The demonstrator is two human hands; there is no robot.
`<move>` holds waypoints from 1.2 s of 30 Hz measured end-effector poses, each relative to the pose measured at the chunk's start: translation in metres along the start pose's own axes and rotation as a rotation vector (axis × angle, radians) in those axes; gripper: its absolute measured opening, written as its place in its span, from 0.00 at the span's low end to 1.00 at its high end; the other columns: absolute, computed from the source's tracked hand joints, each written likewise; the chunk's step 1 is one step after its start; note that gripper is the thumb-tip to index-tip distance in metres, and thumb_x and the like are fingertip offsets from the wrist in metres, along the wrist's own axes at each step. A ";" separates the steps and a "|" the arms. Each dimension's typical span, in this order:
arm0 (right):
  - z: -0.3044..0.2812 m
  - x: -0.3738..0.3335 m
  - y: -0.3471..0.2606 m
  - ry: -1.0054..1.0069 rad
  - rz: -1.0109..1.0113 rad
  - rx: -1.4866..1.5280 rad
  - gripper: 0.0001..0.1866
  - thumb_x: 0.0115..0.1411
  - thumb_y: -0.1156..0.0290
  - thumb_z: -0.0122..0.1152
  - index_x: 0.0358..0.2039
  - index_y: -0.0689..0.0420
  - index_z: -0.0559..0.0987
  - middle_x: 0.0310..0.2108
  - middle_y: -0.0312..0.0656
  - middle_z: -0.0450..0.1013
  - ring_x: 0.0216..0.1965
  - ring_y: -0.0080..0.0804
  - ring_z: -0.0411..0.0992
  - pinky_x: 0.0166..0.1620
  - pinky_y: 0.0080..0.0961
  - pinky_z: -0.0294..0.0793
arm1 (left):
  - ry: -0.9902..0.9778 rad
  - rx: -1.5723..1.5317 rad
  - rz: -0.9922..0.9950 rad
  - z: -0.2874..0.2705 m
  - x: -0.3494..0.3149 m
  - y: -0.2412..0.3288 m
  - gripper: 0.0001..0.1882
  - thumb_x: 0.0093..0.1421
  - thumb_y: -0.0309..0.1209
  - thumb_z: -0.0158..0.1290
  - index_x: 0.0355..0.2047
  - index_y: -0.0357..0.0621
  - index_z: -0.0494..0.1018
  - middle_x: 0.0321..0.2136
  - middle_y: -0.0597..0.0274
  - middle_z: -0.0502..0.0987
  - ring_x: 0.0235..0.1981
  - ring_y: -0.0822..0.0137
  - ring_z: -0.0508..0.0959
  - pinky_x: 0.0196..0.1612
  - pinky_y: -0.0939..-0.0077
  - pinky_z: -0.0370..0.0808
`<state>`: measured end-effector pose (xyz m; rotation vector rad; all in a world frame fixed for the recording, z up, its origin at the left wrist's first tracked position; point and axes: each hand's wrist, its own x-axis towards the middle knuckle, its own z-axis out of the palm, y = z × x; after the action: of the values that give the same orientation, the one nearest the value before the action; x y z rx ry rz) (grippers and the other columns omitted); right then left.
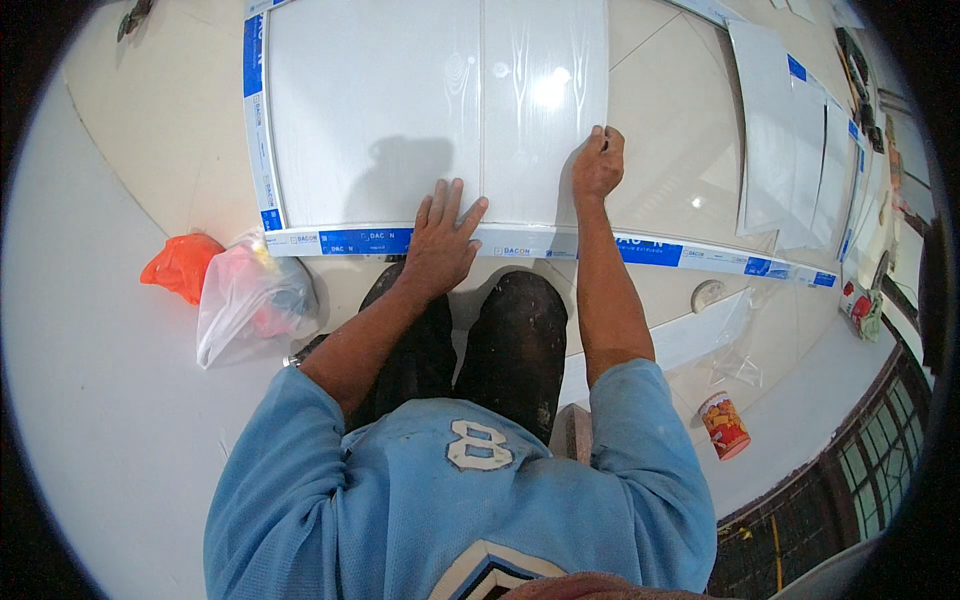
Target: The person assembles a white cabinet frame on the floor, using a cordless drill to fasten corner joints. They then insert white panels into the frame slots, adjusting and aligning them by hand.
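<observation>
A glossy white panel (400, 100) lies flat on the tiled floor in front of my knees. My left hand (443, 240) presses flat on its near edge, fingers spread. My right hand (598, 165) is closed around a small dark tool, possibly a pencil or knife, at the panel's right edge. A long white trim strip (560, 247) with blue printed tape runs across the floor under the panel's near edge. A similar strip (258, 120) borders the panel's left side.
An orange bag (182, 265) and a clear plastic bag (250, 295) sit on the floor at left. More white panels (790, 140) lie at right. A red cup (724, 425) and a small round object (707, 294) stand near my right knee. A dark railing (850, 470) edges the right.
</observation>
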<state>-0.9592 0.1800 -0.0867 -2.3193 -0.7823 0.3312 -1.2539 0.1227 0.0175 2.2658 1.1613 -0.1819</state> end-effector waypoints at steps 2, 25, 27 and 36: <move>-0.001 0.001 0.002 -0.002 -0.042 -0.019 0.16 0.70 0.61 0.62 0.50 0.60 0.81 0.43 0.56 0.81 0.45 0.55 0.80 0.50 0.48 0.78 | -0.026 0.020 0.025 -0.002 0.000 -0.004 0.41 0.66 0.38 0.61 0.77 0.53 0.58 0.79 0.35 0.43 0.79 0.35 0.44 0.77 0.36 0.47; -0.011 0.073 -0.029 -0.357 -0.145 -0.381 0.23 0.61 0.56 0.70 0.50 0.60 0.84 0.45 0.58 0.78 0.49 0.57 0.78 0.54 0.48 0.77 | 0.489 -0.445 -0.771 -0.097 -0.018 -0.349 0.27 0.66 0.47 0.58 0.53 0.35 0.75 0.45 0.36 0.83 0.50 0.40 0.83 0.56 0.53 0.76; -0.013 0.075 -0.029 -0.378 -0.148 -0.363 0.22 0.61 0.56 0.70 0.47 0.61 0.85 0.43 0.58 0.79 0.47 0.56 0.79 0.53 0.48 0.77 | 0.444 -0.402 -0.779 -0.100 -0.021 -0.350 0.27 0.66 0.44 0.60 0.56 0.35 0.74 0.46 0.40 0.84 0.48 0.46 0.84 0.54 0.56 0.77; -0.018 0.104 -0.065 -0.606 -0.021 -0.334 0.42 0.51 0.45 0.82 0.51 0.70 0.78 0.48 0.61 0.79 0.47 0.52 0.82 0.50 0.44 0.83 | 0.318 -0.129 -0.651 -0.115 -0.034 -0.380 0.25 0.61 0.46 0.64 0.45 0.33 0.79 0.35 0.40 0.84 0.38 0.44 0.85 0.45 0.53 0.79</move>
<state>-0.8987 0.2739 -0.0325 -2.5375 -1.2256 0.9890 -1.5862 0.3344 -0.0401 1.7736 1.9917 0.0101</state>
